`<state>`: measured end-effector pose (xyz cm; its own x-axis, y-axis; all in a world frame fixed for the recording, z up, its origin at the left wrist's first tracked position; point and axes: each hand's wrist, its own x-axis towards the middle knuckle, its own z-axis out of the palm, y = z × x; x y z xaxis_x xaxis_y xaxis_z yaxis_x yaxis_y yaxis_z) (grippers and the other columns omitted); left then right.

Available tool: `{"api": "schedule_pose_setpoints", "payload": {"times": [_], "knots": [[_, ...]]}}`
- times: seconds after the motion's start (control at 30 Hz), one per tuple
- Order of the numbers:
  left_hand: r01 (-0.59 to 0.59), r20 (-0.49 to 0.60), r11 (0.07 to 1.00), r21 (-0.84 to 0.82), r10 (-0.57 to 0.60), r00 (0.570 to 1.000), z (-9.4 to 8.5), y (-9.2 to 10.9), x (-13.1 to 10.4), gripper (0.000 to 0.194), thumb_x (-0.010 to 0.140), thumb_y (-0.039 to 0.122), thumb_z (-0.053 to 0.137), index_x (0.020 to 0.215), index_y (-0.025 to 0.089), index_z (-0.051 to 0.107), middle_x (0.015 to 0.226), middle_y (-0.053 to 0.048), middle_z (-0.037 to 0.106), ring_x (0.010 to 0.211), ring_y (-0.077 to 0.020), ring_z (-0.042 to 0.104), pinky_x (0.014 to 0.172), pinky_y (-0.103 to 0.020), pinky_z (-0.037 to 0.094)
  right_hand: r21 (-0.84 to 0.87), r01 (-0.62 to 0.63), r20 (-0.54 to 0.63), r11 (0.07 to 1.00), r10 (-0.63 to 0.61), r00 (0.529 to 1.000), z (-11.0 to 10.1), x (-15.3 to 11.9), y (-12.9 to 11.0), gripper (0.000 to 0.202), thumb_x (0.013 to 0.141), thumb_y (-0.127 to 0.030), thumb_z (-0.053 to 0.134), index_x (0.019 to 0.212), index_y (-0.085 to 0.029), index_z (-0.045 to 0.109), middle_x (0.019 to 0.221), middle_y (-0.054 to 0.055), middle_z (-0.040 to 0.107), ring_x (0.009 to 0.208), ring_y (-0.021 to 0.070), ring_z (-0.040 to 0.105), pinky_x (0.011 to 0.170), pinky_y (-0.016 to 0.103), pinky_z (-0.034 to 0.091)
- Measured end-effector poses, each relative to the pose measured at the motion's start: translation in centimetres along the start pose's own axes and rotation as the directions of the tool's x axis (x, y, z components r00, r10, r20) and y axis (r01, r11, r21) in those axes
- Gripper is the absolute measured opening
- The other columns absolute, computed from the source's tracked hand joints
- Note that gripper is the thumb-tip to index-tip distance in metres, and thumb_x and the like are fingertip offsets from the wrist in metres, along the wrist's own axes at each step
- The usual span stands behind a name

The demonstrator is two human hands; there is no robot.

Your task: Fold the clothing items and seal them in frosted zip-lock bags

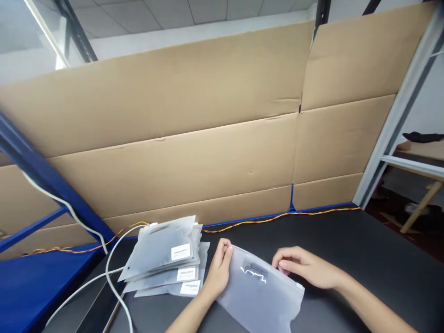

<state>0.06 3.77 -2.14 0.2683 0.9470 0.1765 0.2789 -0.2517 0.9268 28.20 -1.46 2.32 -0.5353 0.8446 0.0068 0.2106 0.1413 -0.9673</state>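
A frosted, translucent zip bag is held up over the black tabletop, with dark printed lines and a glare near its top edge. My left hand pinches the bag's upper left corner between thumb and fingers. At the top edge, toward the right, my right hand has its fingers curled and closed on the rim. A small white zip slider shows at the bag's right end. Left of my left hand lies a stack of similar frosted bags, several with white barcode labels.
White cables loop beside the stack on the left. Twisted red and yellow wire runs along the back of the black table. A cardboard wall stands behind, between a blue post and a grey post.
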Motion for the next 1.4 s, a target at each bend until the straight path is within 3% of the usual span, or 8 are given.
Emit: {"api": "schedule_pose_setpoints", "payload": {"times": [0.3, 0.43, 0.6, 0.73, 0.93, 1.07, 1.23, 1.4], "knots": [[-0.172, 0.056, 0.969, 0.178, 0.165, 0.985, 1.3, 0.0, -0.9, 0.017, 0.103, 0.032, 0.034, 0.094, 0.023, 0.045, 0.081, 0.002, 0.052, 0.071, -0.0153, 0.051, 0.069, -0.027, 0.044, -0.36, 0.08, 0.037, 0.93, -0.071, 0.997, 4.2, 1.9, 0.8, 0.02, 0.076, -0.038, 0.072, 0.086, -0.02, 0.07, 0.09, 0.001, 0.062, 0.081, 0.0175, 0.057, 0.074, 0.026, 0.044], [-0.452, 0.109, 0.795, 0.404, 0.449, 0.887, 1.2, 0.5, -1.8, 0.026, 0.097, 0.023, 0.045, 0.123, 0.022, 0.044, 0.131, -0.013, 0.053, 0.118, -0.0254, 0.052, 0.099, -0.042, 0.042, -0.325, 0.073, -0.033, 0.943, -0.089, 0.995, 4.6, 2.1, 1.7, 0.019, 0.072, -0.034, 0.074, 0.08, -0.019, 0.066, 0.087, 0.0, 0.063, 0.079, 0.0178, 0.059, 0.072, 0.026, 0.046], [-0.7, 0.445, 0.503, 0.507, 0.543, 0.712, 1.1, 1.8, -2.5, 0.038, 0.089, 0.019, 0.053, 0.127, 0.022, 0.052, 0.135, -0.013, 0.054, 0.122, -0.0289, 0.051, 0.104, -0.049, 0.039, -0.037, -0.108, -0.387, 0.993, 0.086, 0.918, 0.9, 2.4, 5.3, 0.021, 0.078, -0.034, 0.065, 0.093, -0.02, 0.065, 0.091, 0.003, 0.071, 0.091, 0.0233, 0.067, 0.08, 0.031, 0.052], [-0.76, 0.61, 0.511, 0.402, 0.469, 0.638, 1.0, 2.5, -2.7, 0.023, 0.091, 0.023, 0.052, 0.112, 0.024, 0.062, 0.114, -0.006, 0.066, 0.105, -0.0227, 0.061, 0.097, -0.038, 0.046, 0.082, -0.145, -0.595, 0.986, 0.166, 0.786, -4.2, 1.6, 7.7, 0.032, 0.074, -0.039, 0.068, 0.1, -0.02, 0.066, 0.104, 0.007, 0.074, 0.1, 0.0271, 0.069, 0.088, 0.035, 0.054], [-0.558, 0.471, 0.609, 0.564, 0.317, 0.823, 0.3, 1.4, -0.8, 0.032, 0.091, 0.025, 0.054, 0.122, 0.026, 0.06, 0.129, -0.007, 0.061, 0.12, -0.0266, 0.056, 0.104, -0.044, 0.044, 0.096, -0.153, -0.786, 0.984, 0.169, 0.595, -10.4, -3.1, 8.5, 0.038, 0.071, -0.045, 0.069, 0.1, -0.021, 0.063, 0.106, 0.01, 0.073, 0.103, 0.0309, 0.067, 0.092, 0.04, 0.052], [-0.414, 0.297, 0.588, 0.695, 0.29, 0.91, 0.0, -0.6, 2.6, 0.031, 0.094, 0.023, 0.048, 0.121, 0.023, 0.061, 0.129, -0.008, 0.062, 0.12, -0.0272, 0.056, 0.103, -0.046, 0.044, 0.167, -0.153, -0.885, 0.974, 0.216, 0.412, -9.6, -6.2, 7.9, 0.047, 0.069, -0.049, 0.071, 0.106, -0.022, 0.06, 0.1, 0.011, 0.073, 0.1, 0.0324, 0.068, 0.087, 0.042, 0.054], [-0.374, 0.238, 0.588, 0.717, 0.298, 0.925, 0.1, 0.1, 4.2, 0.032, 0.094, 0.017, 0.044, 0.121, 0.019, 0.061, 0.13, -0.01, 0.061, 0.123, -0.0294, 0.053, 0.106, -0.051, 0.039, 0.269, -0.109, -0.725, 0.957, 0.276, 0.632, -2.7, -7.4, 5.9, 0.057, 0.071, -0.051, 0.074, 0.117, -0.026, 0.056, 0.114, 0.009, 0.071, 0.111, 0.0312, 0.065, 0.097, 0.041, 0.051], [-0.378, 0.277, 0.742, 0.553, 0.264, 0.924, 4.2, 4.9, -2.7, 0.029, 0.099, 0.031, 0.041, 0.123, 0.028, 0.057, 0.122, -0.008, 0.062, 0.11, -0.0263, 0.057, 0.095, -0.042, 0.047, 0.503, -0.105, -0.551, 0.858, 0.411, 0.726, 5.1, -7.8, 5.5, 0.057, 0.082, -0.064, 0.059, 0.128, -0.033, 0.048, 0.124, 0.006, 0.066, 0.097, 0.0288, 0.07, 0.08, 0.04, 0.058]]}}
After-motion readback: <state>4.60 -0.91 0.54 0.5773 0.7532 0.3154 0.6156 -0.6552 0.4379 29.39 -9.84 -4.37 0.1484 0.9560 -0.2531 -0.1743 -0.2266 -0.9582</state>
